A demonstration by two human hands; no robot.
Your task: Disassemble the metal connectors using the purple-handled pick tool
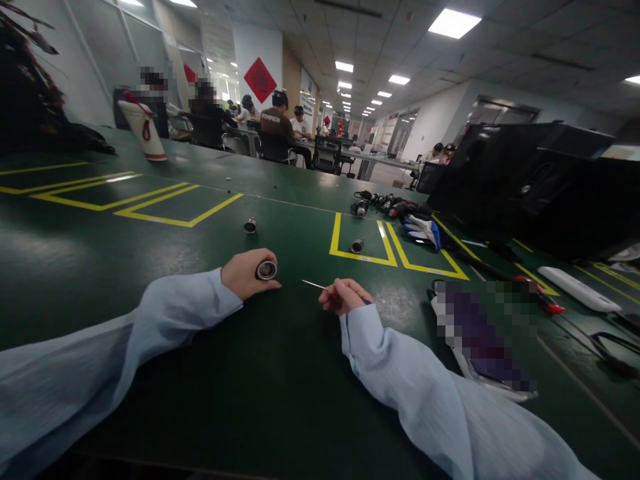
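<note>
My left hand (243,273) is closed around a round metal cable connector (267,270), its open end turned toward me and to the right. My right hand (346,296) pinches a thin screwdriver (314,285) whose bare metal shaft points left at the connector, with a gap between them; most of its handle is hidden by the fingers. Beyond my left hand another metal connector (250,225) stands on the green table (290,387). A third connector (357,246) lies inside a yellow-taped box past my right hand.
Several connectors with dark cables (383,203) are heaped at the back right, by a blue-and-white glove (423,231). A partly blurred pouch (480,340) lies beside my right forearm. Farther right are a white bar (580,289) and large black equipment (520,180). A tall cup (145,130) stands back left.
</note>
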